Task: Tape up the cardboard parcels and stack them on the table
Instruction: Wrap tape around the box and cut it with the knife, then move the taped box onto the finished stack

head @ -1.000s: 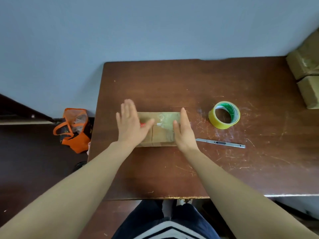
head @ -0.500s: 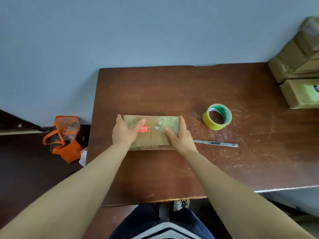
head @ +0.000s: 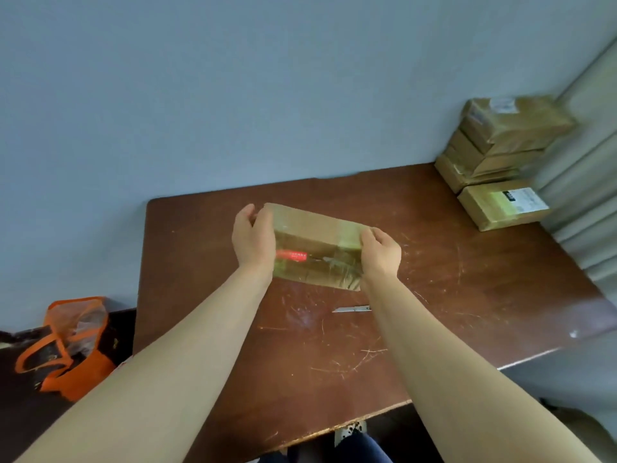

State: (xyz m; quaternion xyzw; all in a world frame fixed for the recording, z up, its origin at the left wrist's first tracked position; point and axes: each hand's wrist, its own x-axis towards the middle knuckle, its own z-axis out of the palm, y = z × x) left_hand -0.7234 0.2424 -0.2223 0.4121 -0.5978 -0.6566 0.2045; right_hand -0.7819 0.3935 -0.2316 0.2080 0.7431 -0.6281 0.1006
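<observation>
Head view, looking down over a scratched brown table (head: 213,329).

Held item: cardboard parcel (head: 317,240), over the middle of the table and apparently raised off its top. Long axis slanted from far left to near right. Broad face turned toward the camera, glossy with clear tape and bearing a red label (head: 291,254) near the left end.

Grip, left hand (head: 253,243): closed on the left short end of the parcel, palm against the end, fingers curled round its far edge.

Grip, right hand (head: 380,253): closed on the right short end, fingers curled over the upper edge, heel of the hand against the end. Both forearms bare and stretched forward from the lower corners of the frame.

On the table, near side of the parcel: metal cutter (head: 350,309), lying flat, its right end hidden behind the right forearm.

Far right corner of the table, against the blue-grey wall (head: 233,95): stack of taped parcels (head: 507,142), several high, slightly blurred. Just in front of its base: single parcel (head: 494,212) with a white label on top, lying flat.

Right edge of frame: pale curtain (head: 587,195).

Left of the table, at floor level: orange bag (head: 70,345). Below the near table edge: patterned shoe (head: 350,431).
</observation>
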